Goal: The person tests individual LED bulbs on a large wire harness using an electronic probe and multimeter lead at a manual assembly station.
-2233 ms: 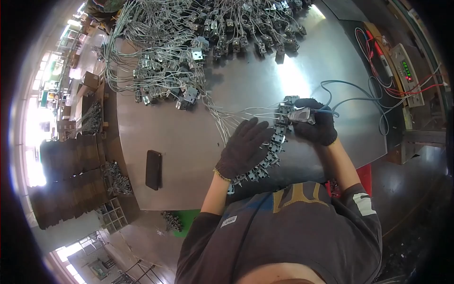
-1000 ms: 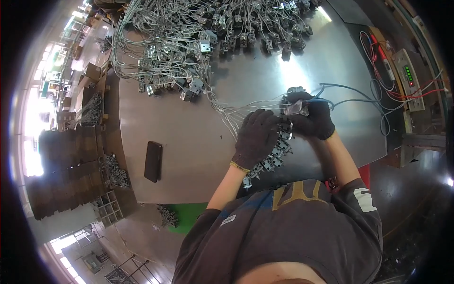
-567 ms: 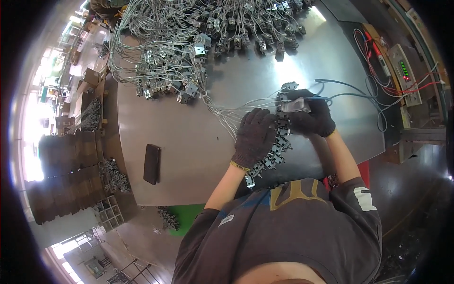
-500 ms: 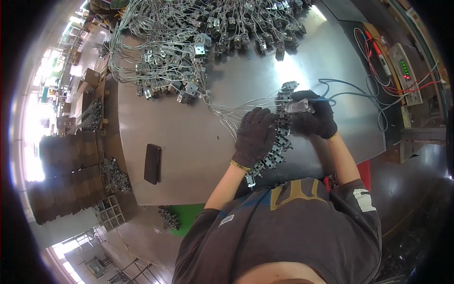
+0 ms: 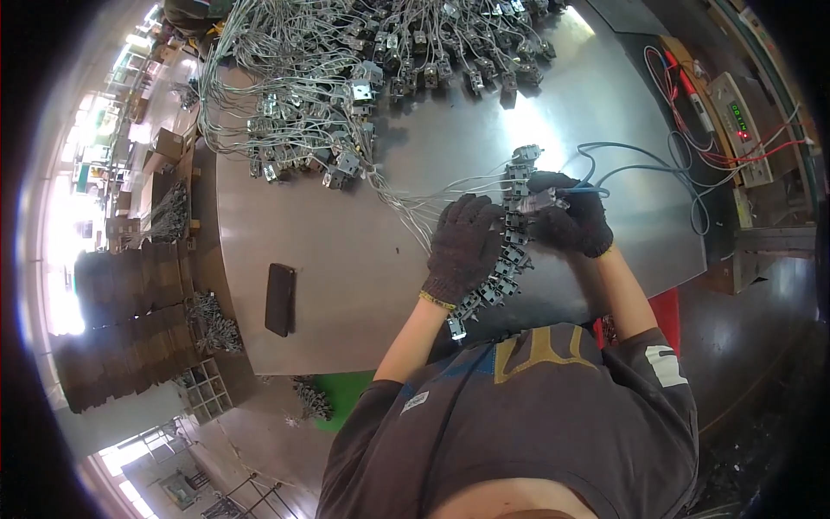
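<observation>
A curved row of small grey metal housings with thin wires (image 5: 516, 258) lies on the steel table in front of me. My left hand (image 5: 465, 244), in a dark knitted glove, bends over the left side of this row. Its fingers are closed together against the housings; the fingertips are partly hidden. My right hand (image 5: 572, 221), gloved alike, grips a clear plastic test plug (image 5: 539, 201) from the right. Blue cables (image 5: 635, 145) run from the plug toward the right. The plug's end is at the row's upper part; whether it is seated in a housing I cannot tell.
A large heap of wired housings (image 5: 320, 104) covers the table's far side. A dark phone-like case (image 5: 279, 299) lies at left. At right stands a meter with a green display (image 5: 739, 125), beside red and black probes (image 5: 689, 91). Cardboard boxes (image 5: 164, 149) stand beyond the left edge.
My right hand and the plug have shifted slightly left and down, closer to the row. My left hand has barely moved. The meter's display reads differently.
</observation>
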Action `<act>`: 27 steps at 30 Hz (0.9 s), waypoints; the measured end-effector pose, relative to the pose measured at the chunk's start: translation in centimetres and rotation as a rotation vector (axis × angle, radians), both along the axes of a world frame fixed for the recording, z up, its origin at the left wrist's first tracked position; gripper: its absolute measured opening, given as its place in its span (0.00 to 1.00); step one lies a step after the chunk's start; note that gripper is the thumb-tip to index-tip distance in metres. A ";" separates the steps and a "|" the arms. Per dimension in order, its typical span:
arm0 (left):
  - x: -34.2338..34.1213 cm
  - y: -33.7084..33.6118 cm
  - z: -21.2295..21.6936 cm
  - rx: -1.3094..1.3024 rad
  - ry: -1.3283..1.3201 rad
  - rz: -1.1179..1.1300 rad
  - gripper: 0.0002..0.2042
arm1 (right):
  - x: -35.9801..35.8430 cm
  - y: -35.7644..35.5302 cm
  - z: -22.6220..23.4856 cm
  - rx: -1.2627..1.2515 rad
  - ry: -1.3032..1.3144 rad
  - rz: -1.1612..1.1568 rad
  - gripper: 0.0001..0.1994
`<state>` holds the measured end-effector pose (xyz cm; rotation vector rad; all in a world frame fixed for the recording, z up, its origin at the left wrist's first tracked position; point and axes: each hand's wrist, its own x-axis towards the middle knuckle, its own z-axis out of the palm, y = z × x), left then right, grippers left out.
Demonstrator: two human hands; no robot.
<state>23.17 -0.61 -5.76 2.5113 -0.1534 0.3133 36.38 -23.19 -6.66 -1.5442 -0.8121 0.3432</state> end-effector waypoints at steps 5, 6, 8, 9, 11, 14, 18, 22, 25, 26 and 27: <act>0.0 0.1 0.0 -0.013 0.001 0.008 0.17 | 0.1 0.0 1.1 -0.041 0.103 0.006 0.27; 0.1 0.0 0.0 -0.023 -0.006 -0.002 0.17 | 0.1 0.0 0.7 -0.043 0.103 0.002 0.27; 0.3 -0.2 -0.1 0.001 -0.034 0.012 0.16 | -0.1 0.3 -0.5 -0.033 0.157 -0.012 0.27; 0.3 -0.2 -0.2 0.029 -0.060 0.036 0.15 | 0.0 0.4 -0.4 -0.034 0.158 -0.008 0.27; 0.2 0.0 -0.5 0.019 -0.070 0.035 0.15 | 0.2 0.5 0.2 -0.064 -0.185 0.038 0.28; 0.3 0.0 -0.6 0.007 -0.069 0.027 0.15 | 0.1 0.9 0.6 -0.081 -0.088 -0.001 0.29; 0.2 0.0 -0.2 0.014 -0.043 0.017 0.15 | 0.3 0.8 1.3 -0.160 -0.156 -0.012 0.29; 0.2 -0.1 -0.1 0.011 -0.041 0.031 0.15 | 0.4 0.8 1.3 -0.159 -0.107 0.001 0.31; 0.2 0.0 -0.3 0.011 -0.058 0.023 0.15 | 0.2 1.0 1.6 -0.168 -0.098 -0.016 0.33; 0.1 0.0 -0.2 0.025 -0.056 0.025 0.15 | 0.1 1.1 1.8 -0.153 -0.111 -0.032 0.33; 0.1 -0.1 -0.2 0.037 -0.055 0.025 0.15 | -0.1 1.3 1.9 -0.154 -0.110 -0.033 0.33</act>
